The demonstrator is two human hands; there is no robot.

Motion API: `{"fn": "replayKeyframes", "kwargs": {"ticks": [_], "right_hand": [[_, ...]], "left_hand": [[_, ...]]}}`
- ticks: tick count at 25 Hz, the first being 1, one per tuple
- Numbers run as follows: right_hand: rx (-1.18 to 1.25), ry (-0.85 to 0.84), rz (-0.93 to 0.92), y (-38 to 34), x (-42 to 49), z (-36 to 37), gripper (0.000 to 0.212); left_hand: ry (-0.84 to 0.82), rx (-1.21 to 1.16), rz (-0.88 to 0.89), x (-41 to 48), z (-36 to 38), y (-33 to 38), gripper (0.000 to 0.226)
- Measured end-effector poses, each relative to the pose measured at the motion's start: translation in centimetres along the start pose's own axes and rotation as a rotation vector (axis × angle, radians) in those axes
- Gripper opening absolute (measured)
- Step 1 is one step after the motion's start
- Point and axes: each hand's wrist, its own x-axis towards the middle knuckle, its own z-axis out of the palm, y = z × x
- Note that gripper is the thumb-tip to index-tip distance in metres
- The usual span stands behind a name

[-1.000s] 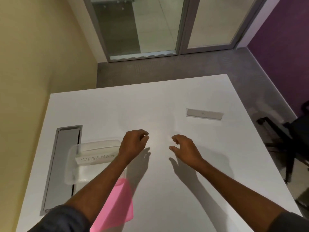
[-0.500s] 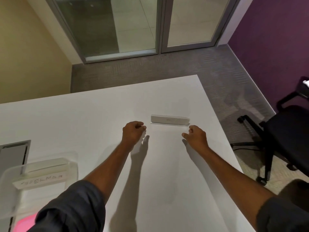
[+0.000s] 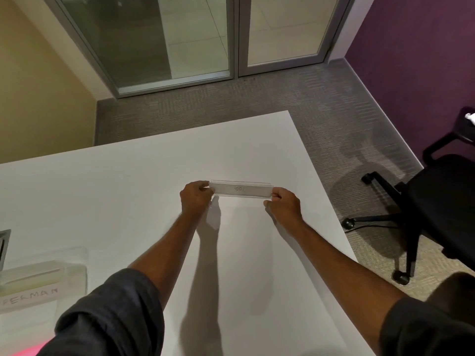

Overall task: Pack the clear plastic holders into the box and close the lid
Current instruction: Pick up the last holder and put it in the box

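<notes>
A long clear plastic holder [image 3: 241, 190] with a handwritten paper slip inside lies across the far right part of the white table [image 3: 123, 191]. My left hand [image 3: 195, 200] pinches its left end and my right hand [image 3: 284, 205] pinches its right end. At the left edge stands the clear plastic box [image 3: 74, 274], open, with a holder labelled in capital letters [image 3: 30, 295] inside it, partly cut off by the frame. A pink lid [image 3: 28, 350] shows at the bottom left corner, mostly hidden by my sleeve.
A black office chair [image 3: 437, 201] stands on the carpet just right of the table's right edge. A grey cable hatch [image 3: 3, 246] is set in the table at the far left. Glass doors lie beyond the table's far edge.
Both hands reached forward from the middle of the table and closed on the two ends of the clear holder. The view swung right, pushing the box to the left edge.
</notes>
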Motion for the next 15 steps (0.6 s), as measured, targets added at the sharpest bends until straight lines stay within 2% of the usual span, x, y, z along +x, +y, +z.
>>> {"fn": "replayKeyframes", "kwargs": {"ticks": [2,5,9,12,15], "right_hand": [[0.053,-0.008,0.005,-0.1,0.1,-0.1,0.010],[0.128,-0.001,-0.015,-0.4,-0.3,-0.3,0.007],[0.203,0.053,-0.014,-1.5,-1.8,-0.7,0.033],[0.260,0.094,-0.043,-2.3,-3.4,-1.0,0.031],[0.443,0.064,-0.032,-3.6,-5.6,-0.9,0.032]], "left_hand": [[0.025,-0.024,-0.003,-0.2,0.0,-0.2,0.018],[0.028,0.015,0.010,-0.6,-0.4,-0.9,0.011],[-0.019,-0.019,0.014,-2.0,-2.2,-1.8,0.009],[-0.091,-0.159,-0.016,-3.8,-4.1,-2.3,0.006],[-0.160,-0.268,-0.074,-5.6,-5.9,-2.6,0.004]]}}
